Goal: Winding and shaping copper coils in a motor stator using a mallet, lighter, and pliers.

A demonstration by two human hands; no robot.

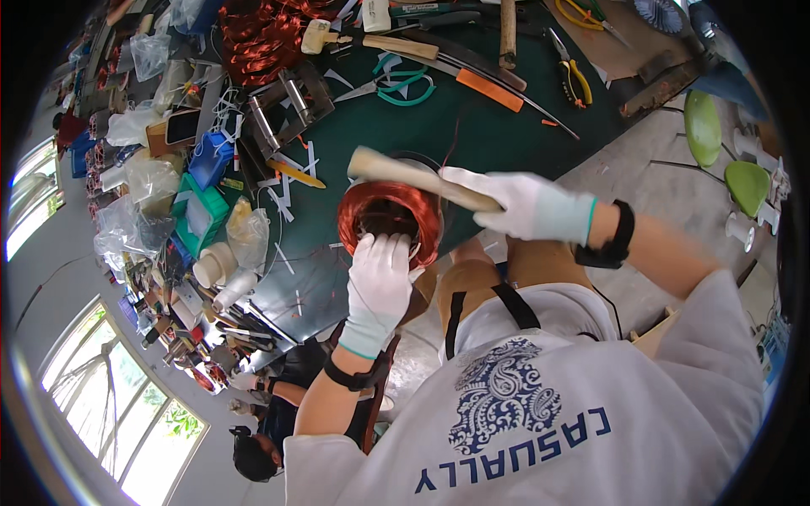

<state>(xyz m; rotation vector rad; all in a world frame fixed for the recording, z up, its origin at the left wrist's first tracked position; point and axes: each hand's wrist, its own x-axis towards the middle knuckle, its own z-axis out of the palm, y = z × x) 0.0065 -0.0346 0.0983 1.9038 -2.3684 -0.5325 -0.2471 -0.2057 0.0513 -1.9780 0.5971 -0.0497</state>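
A ring of red-brown copper wire coils [352, 215], apparently the winding of a motor stator, sits near the edge of the green table. My left hand [380, 274], in a white glove, grips its near rim, fingertips curled into the opening. In my gloved right hand [527, 204] is a pale wooden stick [405, 174], slightly blurred, broader at its far end. It slants over the far part of the ring; I cannot tell whether they touch. The ring's inside is dark and partly hidden by my left fingers.
Teal-handled scissors [405, 84], a wooden mallet [380, 42], an orange-handled blade [489, 90] and yellow-handled pliers [579, 83] lie beyond the ring. Copper coils [261, 42] are heaped far left. A green bin [201, 215] stands left. Another person [257, 455] works at lower left.
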